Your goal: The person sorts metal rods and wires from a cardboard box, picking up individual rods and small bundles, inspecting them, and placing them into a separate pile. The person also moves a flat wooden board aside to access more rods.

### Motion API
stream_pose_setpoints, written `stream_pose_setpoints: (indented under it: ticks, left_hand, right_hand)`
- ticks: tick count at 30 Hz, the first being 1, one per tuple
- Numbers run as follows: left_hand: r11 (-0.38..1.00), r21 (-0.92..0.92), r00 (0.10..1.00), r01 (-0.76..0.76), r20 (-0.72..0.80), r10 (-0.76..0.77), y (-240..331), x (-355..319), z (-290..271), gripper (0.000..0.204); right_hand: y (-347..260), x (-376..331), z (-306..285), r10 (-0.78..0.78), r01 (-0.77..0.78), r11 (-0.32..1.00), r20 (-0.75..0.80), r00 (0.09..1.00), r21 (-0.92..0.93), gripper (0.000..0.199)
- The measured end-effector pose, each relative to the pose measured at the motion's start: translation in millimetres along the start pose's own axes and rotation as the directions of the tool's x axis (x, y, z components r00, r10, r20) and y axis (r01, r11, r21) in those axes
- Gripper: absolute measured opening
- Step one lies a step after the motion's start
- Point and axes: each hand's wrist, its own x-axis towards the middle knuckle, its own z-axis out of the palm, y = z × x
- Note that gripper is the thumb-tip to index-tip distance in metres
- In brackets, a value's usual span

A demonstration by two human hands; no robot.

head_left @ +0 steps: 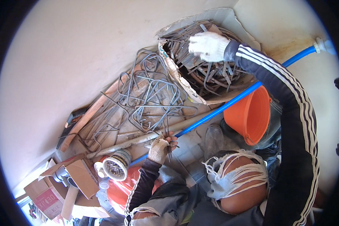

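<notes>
My right hand (209, 47), in a white knit glove, is over a torn cardboard box (177, 77) at the far side. Short pieces of steel rebar (224, 73) fill the box, tangled and rusty. The fingers of that hand curl down among them, and whatever they grip is hidden. Lower and to the left, my left hand (160, 148) wears a worn glove with bare fingertips. It is closed around a few thin steel rods (167, 130), which stick out past the fingers. Bent wire stirrups (154, 98) lie in a heap beyond it.
A blue pipe (218, 110) runs diagonally between my hands and under my right arm. An orange bucket (248, 115) stands right of it. At left are a white tub (116, 165) of small metal bits, an open carton (77, 175) and a wooden plank (94, 111) along the wall.
</notes>
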Motion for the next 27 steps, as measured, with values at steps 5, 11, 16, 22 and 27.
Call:
stream_pose_setpoints:
  ticks: [5,11,16,22,27]
  left_hand:
    - [1.0,-0.004,0.999,0.026,0.036,-0.026,2,2,9,0.05]
    - [0.999,0.033,0.999,0.02,-0.052,-0.018,13,-4,24,0.043]
    - [0.993,-0.023,0.993,-0.116,-0.009,0.116,31,-8,29,0.045]
    - [0.951,-0.189,0.969,-0.245,-0.007,0.248,76,3,63,0.038]
    - [0.912,-0.396,0.977,-0.105,0.129,0.169,80,2,86,0.043]
  right_hand:
    - [-65,-12,17,-0.007,0.009,0.999,0.083,0.997,-0.032,0.02]
    - [-80,-12,23,0.123,-0.119,0.984,0.027,0.992,-0.133,0.024]
    - [-49,-5,-29,0.26,-0.214,0.96,-0.286,0.923,0.18,0.026]
    - [-89,1,-66,0.656,0.097,0.024,-0.089,0.75,0.995,0.033]
    - [-183,10,-38,0.428,-0.125,0.331,-0.03,0.903,0.935,0.024]
